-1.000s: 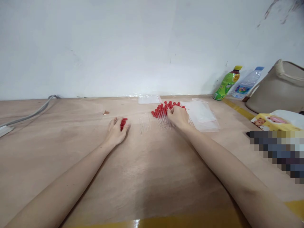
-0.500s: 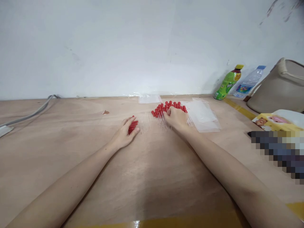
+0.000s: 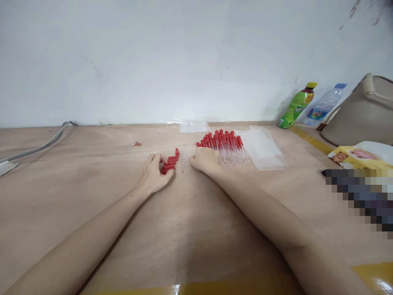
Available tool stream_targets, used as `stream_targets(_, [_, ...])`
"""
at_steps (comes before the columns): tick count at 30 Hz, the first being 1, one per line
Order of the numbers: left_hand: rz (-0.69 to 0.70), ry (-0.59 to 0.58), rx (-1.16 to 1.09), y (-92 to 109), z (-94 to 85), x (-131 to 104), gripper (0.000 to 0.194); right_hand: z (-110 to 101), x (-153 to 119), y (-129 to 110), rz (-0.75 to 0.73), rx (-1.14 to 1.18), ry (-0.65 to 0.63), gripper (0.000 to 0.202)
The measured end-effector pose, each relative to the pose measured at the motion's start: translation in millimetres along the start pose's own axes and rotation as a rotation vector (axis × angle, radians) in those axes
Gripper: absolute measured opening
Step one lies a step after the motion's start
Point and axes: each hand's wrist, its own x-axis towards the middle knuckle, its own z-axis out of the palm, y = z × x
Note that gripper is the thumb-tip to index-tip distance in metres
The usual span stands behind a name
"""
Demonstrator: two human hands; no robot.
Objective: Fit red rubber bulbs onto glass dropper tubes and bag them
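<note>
Loose red rubber bulbs (image 3: 170, 162) lie in a loose column on the wooden table. My left hand (image 3: 155, 172) rests around their left side, its thumb and fingers bent but apart, touching some of them. Just right of the bulbs, thin clear glass tubes (image 3: 185, 161) lie side by side. My right hand (image 3: 204, 159) is closed at the right end of these tubes, its fingertips mostly hidden behind the hand. Beyond it a fan of droppers (image 3: 229, 147) with red bulbs on clear tubes lies on the table, partly covered by that hand.
Clear plastic bags (image 3: 267, 151) lie right of the droppers, with another bag (image 3: 193, 127) near the wall. A green bottle (image 3: 297, 105), a water bottle (image 3: 325, 104) and a beige bag (image 3: 359, 110) stand at back right. A grey cable (image 3: 52, 141) runs along the left.
My right hand has moved left and nearer from the droppers to the loose tubes, uncovering more droppers. My left hand has drawn slightly left, and more red bulbs show.
</note>
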Motion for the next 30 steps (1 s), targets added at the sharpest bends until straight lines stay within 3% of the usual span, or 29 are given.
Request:
stream_targets(5, [0.033,-0.025,-0.021,3,-3.2,-3,0.016,2,-1,-1,0.028,0.018,-0.027,0.023])
stream_targets(9, [0.046,0.033,-0.033,2,-3.3,-3,0.016,4,-11,4,-0.002,0.06,0.095,0.023])
stream_targets(13, [0.063,-0.006,-0.072,-1,-1.5,-3,0.021,8,-26,21,-0.16,0.142,0.301,0.021])
stream_targets(19, [0.069,0.028,-0.08,-2,-0.2,-2,0.021,17,-50,58,-0.408,0.337,0.42,0.023])
stream_targets(24, [-0.011,0.102,-0.142,-1,-1.5,-4,0.026,16,-63,73,-0.519,0.3,0.402,0.027])
stream_targets(30, [-0.123,0.023,-0.282,-13,2.0,-1,0.037,12,-64,73,-0.561,0.304,0.361,0.021])
